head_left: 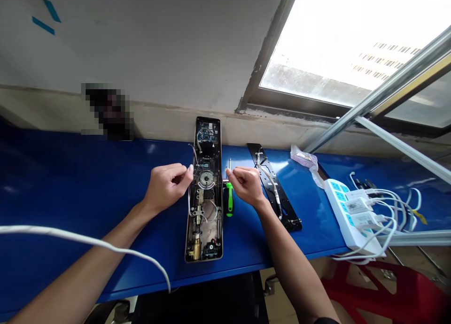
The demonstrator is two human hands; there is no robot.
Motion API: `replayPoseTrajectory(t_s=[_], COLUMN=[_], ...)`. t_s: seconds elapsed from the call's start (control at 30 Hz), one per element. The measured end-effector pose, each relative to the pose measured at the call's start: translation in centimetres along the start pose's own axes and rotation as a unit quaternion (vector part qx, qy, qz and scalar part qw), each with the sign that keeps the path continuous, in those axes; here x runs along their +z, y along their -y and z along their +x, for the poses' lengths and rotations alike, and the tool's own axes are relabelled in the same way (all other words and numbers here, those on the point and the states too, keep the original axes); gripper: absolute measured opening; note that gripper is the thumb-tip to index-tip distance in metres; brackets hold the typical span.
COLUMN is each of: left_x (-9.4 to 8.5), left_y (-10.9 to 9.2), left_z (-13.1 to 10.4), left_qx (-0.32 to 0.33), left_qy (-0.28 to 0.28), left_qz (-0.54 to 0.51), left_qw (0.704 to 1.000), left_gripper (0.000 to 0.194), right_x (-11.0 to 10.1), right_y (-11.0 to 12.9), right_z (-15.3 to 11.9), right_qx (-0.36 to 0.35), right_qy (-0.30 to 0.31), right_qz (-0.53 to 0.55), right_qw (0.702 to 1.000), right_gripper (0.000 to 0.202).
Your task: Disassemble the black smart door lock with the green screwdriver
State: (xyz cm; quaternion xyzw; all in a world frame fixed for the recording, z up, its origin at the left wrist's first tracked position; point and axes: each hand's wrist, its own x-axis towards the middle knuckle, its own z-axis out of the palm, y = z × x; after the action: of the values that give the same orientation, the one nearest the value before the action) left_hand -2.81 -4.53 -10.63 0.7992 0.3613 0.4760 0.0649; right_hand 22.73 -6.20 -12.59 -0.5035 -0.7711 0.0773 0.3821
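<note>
A long, narrow door lock housing (190, 230) lies open-faced on the blue table, its circuit board, thin wires, round part and brass cylinder exposed. At its left edge, my left hand (169, 185) is closed with the thumb against the curled fingers; nothing shows in it. My right hand (244, 184), also a loose fist with nothing visible in it, is to the right of the housing. A green-handled screwdriver (229, 202) lies between the housing and that hand, its shaft partly hidden by my right thumb. Further right is a black perforated plate (287, 204) with a wrapped cable along it.
A white power strip (338, 206) with plugs and tangled white cables (391, 216) is at right, near a clear plastic bag (303, 158). A white cable (88, 239) crosses above my left forearm. Metal frame bars (398, 148) and a red stool (398, 286) are at right.
</note>
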Motion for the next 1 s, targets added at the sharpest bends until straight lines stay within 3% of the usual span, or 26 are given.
replayPoseTrajectory(t_s=[0.67,0.87,1.0], left_x=[0.7,0.8,0.6], left_y=[-0.1,-0.4,-0.8], left_z=[-0.7,-0.7,-0.7], left_qx=[0.02,0.003,-0.011], left_qy=[0.039,0.038,0.021], left_qz=[-0.001,-0.013,-0.017], left_qw=[0.999,0.999,1.0], left_gripper=[0.047,0.046,0.044], right_x=[-0.3,-0.4,-0.6], right_y=[0.2,1.0,1.5], right_z=[-0.2,0.4,0.6], right_qx=[0.046,0.03,0.011], right_qy=[-0.082,-0.143,-0.147], right_qz=[0.052,0.04,0.015], right_qw=[0.994,0.989,0.989], right_gripper=[0.028,0.055,0.052])
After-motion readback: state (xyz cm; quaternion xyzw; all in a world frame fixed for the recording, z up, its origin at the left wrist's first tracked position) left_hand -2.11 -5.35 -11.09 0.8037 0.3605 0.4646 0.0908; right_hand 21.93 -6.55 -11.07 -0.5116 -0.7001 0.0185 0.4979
